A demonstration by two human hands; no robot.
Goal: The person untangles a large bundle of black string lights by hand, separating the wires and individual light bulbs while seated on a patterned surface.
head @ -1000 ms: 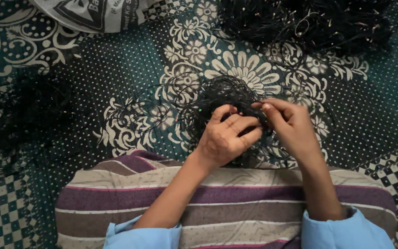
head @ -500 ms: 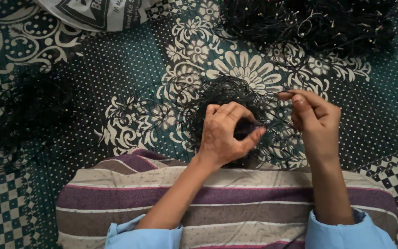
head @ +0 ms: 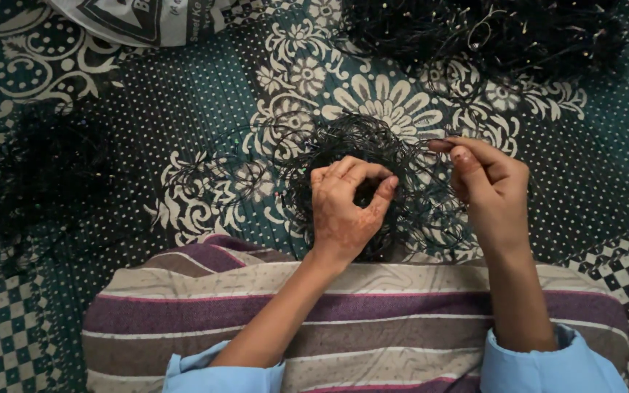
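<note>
Left hand [head: 347, 207] sits curled over the middle of the black wire tangle [head: 362, 156], fingers bent in and thumb arched toward them, pinching a bit of the thin strands. Right hand [head: 491, 191] is just right of the tangle, thumb and forefinger pressed together on one fine wire, drawing it out level toward the right edge of the bundle. That tangle is a loose, roundish nest with no clear long axis; only the pulled strand runs left to right. Both forearms come up from pale blue sleeves [head: 223, 375] across a striped purple and beige cloth [head: 183, 320] below the tangle. Underneath lies a teal floral bedspread [head: 183, 109]. Above the tangle, a bigger heap of black wire [head: 489, 33] dotted with pale tips; left of it, another dark pile [head: 38, 175].
</note>
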